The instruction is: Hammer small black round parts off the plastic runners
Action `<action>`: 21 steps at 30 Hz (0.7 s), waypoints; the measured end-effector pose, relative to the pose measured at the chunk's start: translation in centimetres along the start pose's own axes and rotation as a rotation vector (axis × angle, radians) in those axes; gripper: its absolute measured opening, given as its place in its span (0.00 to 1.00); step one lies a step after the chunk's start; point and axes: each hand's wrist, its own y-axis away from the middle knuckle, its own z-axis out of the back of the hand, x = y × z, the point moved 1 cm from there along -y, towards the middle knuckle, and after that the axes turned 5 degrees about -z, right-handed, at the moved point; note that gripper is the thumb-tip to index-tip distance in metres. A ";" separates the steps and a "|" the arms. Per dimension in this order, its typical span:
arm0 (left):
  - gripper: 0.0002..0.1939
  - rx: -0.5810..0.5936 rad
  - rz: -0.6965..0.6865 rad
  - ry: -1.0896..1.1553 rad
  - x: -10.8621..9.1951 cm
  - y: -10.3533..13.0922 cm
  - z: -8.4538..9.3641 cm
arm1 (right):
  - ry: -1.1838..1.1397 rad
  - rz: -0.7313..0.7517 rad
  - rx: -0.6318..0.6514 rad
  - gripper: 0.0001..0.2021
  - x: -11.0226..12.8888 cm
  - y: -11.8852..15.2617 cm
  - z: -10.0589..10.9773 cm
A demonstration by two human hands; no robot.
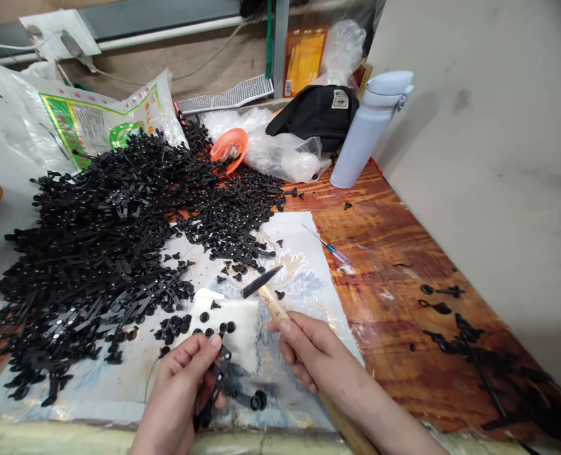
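Note:
My left hand (185, 385) pinches a jointed black plastic part (221, 373) between thumb and fingers, at the near edge of the table. A hammer (273, 303) with a wooden handle and a dark narrow head is gripped in my right hand (315, 354), its head raised at the upper left of the fist. Between and beyond the hands lies a white pad (242, 316), with a few small round black pieces on and beside it. Fingers cover some of the held part.
A big heap of black plastic parts (104, 227) fills the left. Behind are an orange bowl (230, 151), a black pouch (313, 117) and a pale blue bottle (368, 133). A screwdriver (330, 246) lies right of centre; more black parts (465, 341) sit at the right edge.

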 end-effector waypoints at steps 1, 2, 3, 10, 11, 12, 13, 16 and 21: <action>0.16 -0.002 0.000 0.006 0.0 0.0 0.0 | 0.004 0.000 -0.003 0.23 0.0 0.0 0.0; 0.16 -0.003 0.000 0.012 0.0 0.0 -0.1 | 0.008 0.000 -0.006 0.23 0.0 0.0 0.0; 0.15 -0.003 0.000 0.017 0.0 0.0 -0.1 | 0.011 0.001 -0.007 0.23 0.1 0.0 0.0; 0.17 0.009 0.007 0.022 0.1 -0.1 -0.1 | 0.023 -0.010 0.005 0.21 0.0 0.1 0.1; 0.17 0.010 0.009 0.019 0.1 -0.1 -0.1 | 0.022 -0.009 0.007 0.21 0.0 0.1 0.2; 0.17 0.011 0.009 0.016 0.1 -0.1 0.0 | 0.022 -0.008 0.010 0.21 0.0 0.1 0.2; 0.17 0.012 0.009 0.012 0.2 -0.1 0.0 | 0.023 -0.006 0.011 0.20 0.0 0.1 0.2; 0.17 0.017 0.008 0.012 0.2 0.0 0.0 | 0.028 -0.001 0.011 0.19 -0.1 0.1 0.2; 0.18 0.002 -0.001 -0.002 0.1 0.1 -0.2 | 0.069 0.028 -0.004 0.18 0.1 0.1 0.1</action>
